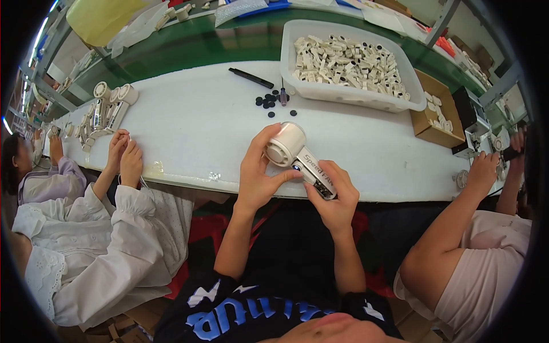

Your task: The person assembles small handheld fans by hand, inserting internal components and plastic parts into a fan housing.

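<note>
Head view: both of the person's hands meet at the near edge of the white worktable [194,120], holding a small white handheld fan [297,157] between them. The left hand [257,171] is wrapped around the fan's round head, fingers curled over the top and the thumb pressed across the neck just below the grille. The right hand [337,194] is closed around the lower end of the handle, thumb lying on its face (the handle carries printed lettering and a small blue button). The fan is tilted, head up and to the left, handle down and to the right, held just above the table edge.

Farther back on the table lie a cluster of small black round caps [269,102], a small screwdriver [282,95] touching them, and a black pen-like tool [250,78]. Behind these stands a translucent plastic bin [343,94] full of cream-coloured parts. An open cardboard box [436,111] sits to the right of the bin. To the left, a co-worker's hands [124,157] rest on the table edge near a row of finished fans [106,111]. To the right, another co-worker's arm [457,217] reaches to the table.
</note>
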`<state>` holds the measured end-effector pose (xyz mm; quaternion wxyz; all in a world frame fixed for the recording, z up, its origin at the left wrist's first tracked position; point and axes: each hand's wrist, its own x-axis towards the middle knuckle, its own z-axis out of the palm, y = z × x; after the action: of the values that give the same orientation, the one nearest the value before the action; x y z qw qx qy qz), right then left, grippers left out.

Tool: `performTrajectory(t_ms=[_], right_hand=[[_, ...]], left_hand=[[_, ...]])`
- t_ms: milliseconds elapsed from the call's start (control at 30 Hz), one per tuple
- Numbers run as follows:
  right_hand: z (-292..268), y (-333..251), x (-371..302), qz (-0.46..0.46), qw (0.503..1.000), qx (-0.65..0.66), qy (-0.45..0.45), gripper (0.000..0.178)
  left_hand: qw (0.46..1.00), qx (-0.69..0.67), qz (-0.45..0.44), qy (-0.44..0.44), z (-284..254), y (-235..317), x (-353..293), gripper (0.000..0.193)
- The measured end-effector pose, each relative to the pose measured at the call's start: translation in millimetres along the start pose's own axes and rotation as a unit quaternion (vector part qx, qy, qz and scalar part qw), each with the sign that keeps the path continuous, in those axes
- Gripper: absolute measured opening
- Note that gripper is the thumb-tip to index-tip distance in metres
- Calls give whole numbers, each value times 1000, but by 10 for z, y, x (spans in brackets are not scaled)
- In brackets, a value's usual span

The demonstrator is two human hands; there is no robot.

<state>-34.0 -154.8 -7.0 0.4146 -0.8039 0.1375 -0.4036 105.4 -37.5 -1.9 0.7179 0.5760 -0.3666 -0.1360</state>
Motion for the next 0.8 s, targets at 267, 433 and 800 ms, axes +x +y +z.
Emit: performTrajectory(t_ms=[267,433,800], right_hand=[[362,-272,-171,64,995,77,12,53],[197,-329,-106,94,934,346,-13,48],[-406,367,89,-9,925,-368,98,23]], left_hand=[[995,4,-8,101,131,174,102,94],[986,134,59,74,-309,427,446,88],[727,636,-204,159,-1668,426,897,73]])
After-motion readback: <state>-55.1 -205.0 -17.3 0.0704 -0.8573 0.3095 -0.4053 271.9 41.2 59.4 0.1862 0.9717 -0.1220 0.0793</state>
